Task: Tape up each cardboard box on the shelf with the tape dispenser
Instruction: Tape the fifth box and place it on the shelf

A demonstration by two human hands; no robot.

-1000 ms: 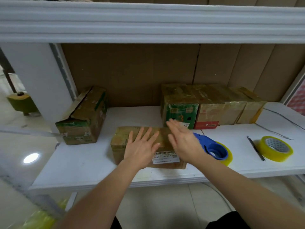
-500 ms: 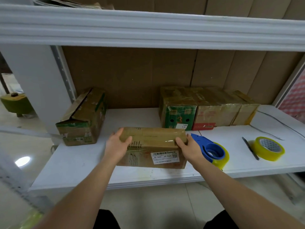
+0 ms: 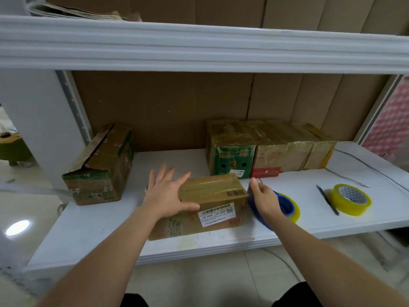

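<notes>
Box (image 3: 212, 202) between hands; dispenser (image 3: 285, 207) under right.

— What's around you?
— A white shelf (image 3: 287, 220) backed by brown cardboard panels (image 3: 166, 111), another white shelf board (image 3: 199, 47) at twelve o'clock.
— The floor?
— Glossy tiles (image 3: 28, 209), a light glare (image 3: 17, 227) at eight o'clock.

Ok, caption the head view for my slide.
Left hand steadies brown cardboard box; right hand reaches over blue tape dispenser.

The white label (image 3: 217, 214) on the front box (image 3: 212, 209) reads "J6-S04" twice (barcode above it); the smaller print is unreadable.
</notes>
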